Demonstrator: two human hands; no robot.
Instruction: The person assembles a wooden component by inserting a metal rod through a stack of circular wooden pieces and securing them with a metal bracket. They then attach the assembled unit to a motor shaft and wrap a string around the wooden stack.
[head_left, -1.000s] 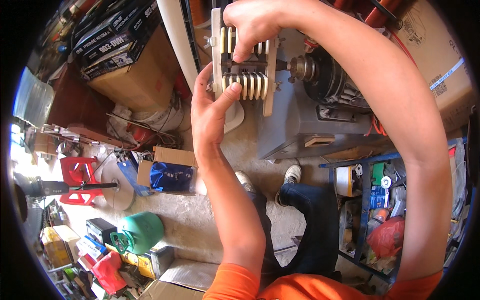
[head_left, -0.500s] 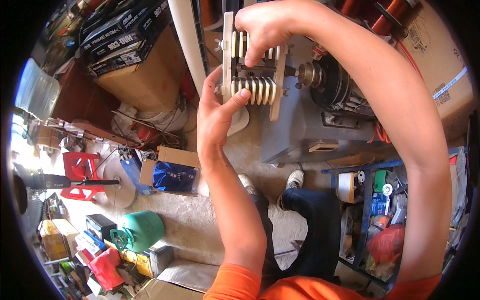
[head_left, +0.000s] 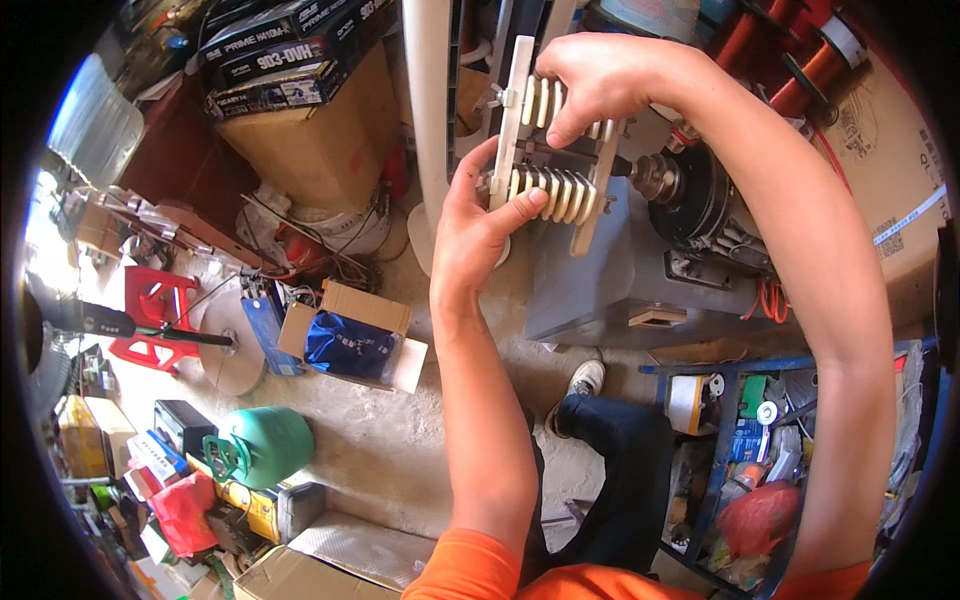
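Note:
A coil-winding former with pale end plates and two rows of cream ridged spacers is mounted on the spindle chuck of a grey machine. My left hand grips its near-left end, thumb on the lower spacer row and fingers behind the left plate. Over the upper spacer row lies my right hand, its fingers curled round the far side and its thumb pointing down between the rows. The right fingertips are hidden. Wing nuts stick out of the left plate.
Below the chuck stands the grey machine body. Copper wire spools are at the upper right. A blue-framed rack of parts sits near my right leg. On the floor at left are an open carton and a green gas cylinder.
The view has shifted, so the former and both hands appear farther right and slightly lower. Both hands keep much the same grip. My left shoe is now hidden behind my left arm.

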